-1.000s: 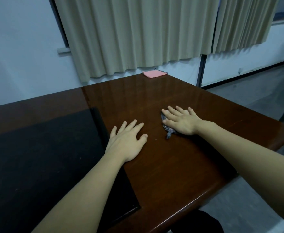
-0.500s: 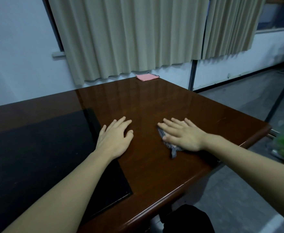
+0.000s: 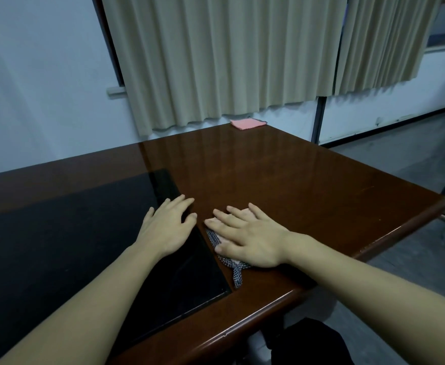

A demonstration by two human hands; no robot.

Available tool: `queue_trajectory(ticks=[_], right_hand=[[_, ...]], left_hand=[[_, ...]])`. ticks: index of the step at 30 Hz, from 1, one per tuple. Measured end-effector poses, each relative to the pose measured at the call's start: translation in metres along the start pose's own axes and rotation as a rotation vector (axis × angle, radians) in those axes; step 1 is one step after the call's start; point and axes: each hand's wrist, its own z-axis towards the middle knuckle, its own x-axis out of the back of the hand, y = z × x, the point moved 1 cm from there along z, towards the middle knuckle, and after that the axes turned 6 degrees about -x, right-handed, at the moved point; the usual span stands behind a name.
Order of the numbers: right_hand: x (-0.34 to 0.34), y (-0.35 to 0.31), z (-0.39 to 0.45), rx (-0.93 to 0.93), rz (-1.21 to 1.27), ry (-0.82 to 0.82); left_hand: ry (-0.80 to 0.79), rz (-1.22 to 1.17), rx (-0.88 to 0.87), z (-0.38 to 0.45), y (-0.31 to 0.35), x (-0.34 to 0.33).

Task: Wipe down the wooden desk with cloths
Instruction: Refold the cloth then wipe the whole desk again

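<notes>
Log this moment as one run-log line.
right hand flat, pressing checked cloth on desk | left hand flat on black inlay | pink cloth unused

patterned cloth: mostly hidden under right hand | desk: cut off left

Office: wooden desk, curtains.

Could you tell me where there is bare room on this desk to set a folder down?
Bare wood lies between the right hand on the patterned cloth and the pink cloth at the far corner. It is crowded where the left hand rests on the black inlay.
</notes>
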Motion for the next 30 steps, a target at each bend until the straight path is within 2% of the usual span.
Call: queue_trajectory(ticks=[4, 8, 11, 14, 18, 21, 24, 30], right_hand=[[0.005, 0.028, -0.008, -0.067, 0.029, 0.002], [0.008, 0.080, -0.015, -0.263, 0.045, 0.025], [0.004, 0.094, -0.033, -0.348, 0.045, 0.043], [-0.003, 0.073, -0.054, -0.315, 0.043, 0.037], [-0.011, 0.029, -0.072, -0.176, 0.031, 0.040], [-0.012, 0.022, -0.074, -0.126, 0.047, 0.033], [-0.007, 0.034, -0.064, -0.140, 0.049, 0.010], [0.003, 0.077, -0.006, -0.310, 0.030, 0.031]], left_hand=[[-0.005, -0.001, -0.017, -0.010, 0.004, 0.003], [-0.019, -0.013, -0.015, -0.021, 0.008, 0.006], [-0.052, -0.018, -0.020, -0.031, 0.014, 0.003], [-0.074, -0.027, -0.025, -0.037, 0.021, -0.003], [-0.088, -0.027, -0.022, -0.042, 0.027, -0.004], [-0.087, -0.004, -0.013, -0.042, 0.024, 0.000], [-0.076, 0.007, -0.001, -0.039, 0.013, 0.007], [-0.044, 0.042, 0.060, -0.033, -0.022, 0.006]])
